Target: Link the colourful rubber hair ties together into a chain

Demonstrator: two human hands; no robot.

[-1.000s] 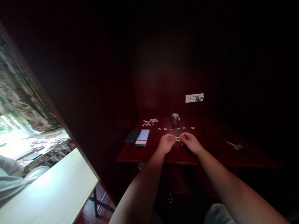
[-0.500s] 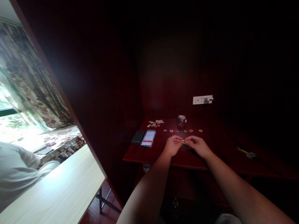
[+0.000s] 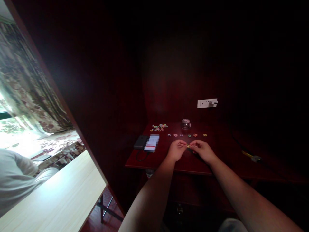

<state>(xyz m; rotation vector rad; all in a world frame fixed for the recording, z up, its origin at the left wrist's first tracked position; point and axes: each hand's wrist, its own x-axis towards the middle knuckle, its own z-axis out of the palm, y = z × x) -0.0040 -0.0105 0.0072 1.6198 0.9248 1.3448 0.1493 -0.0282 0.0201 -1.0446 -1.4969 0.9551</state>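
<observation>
Between the fingertips of both hands is a small yellow hair tie (image 3: 188,146), held just above the dark red desk (image 3: 166,161). My left hand (image 3: 177,150) pinches its left end, and my right hand (image 3: 202,150) pinches the right end. Beyond my fingers runs a spaced row of small hair ties: a blue one (image 3: 169,135), a pink one (image 3: 175,135), a purple one (image 3: 181,135), a green one (image 3: 189,136), a reddish one (image 3: 195,135) and a yellow one (image 3: 205,135). Farther back left lies a loose pile of mixed hair ties (image 3: 159,127).
A clear lidded jar (image 3: 186,124) stands behind the row. Left of my hands lie a phone (image 3: 152,143) with a blurred screen and a black box-like device (image 3: 140,142) with a cable. A wall socket (image 3: 207,103) holds a plug. At far left, a person (image 3: 14,177) sits beside a pale table (image 3: 55,193).
The view has shifted slightly, so everything sits a little farther left. Both hands keep their pinch on the yellow hair tie, which now looks straighter and flatter.
</observation>
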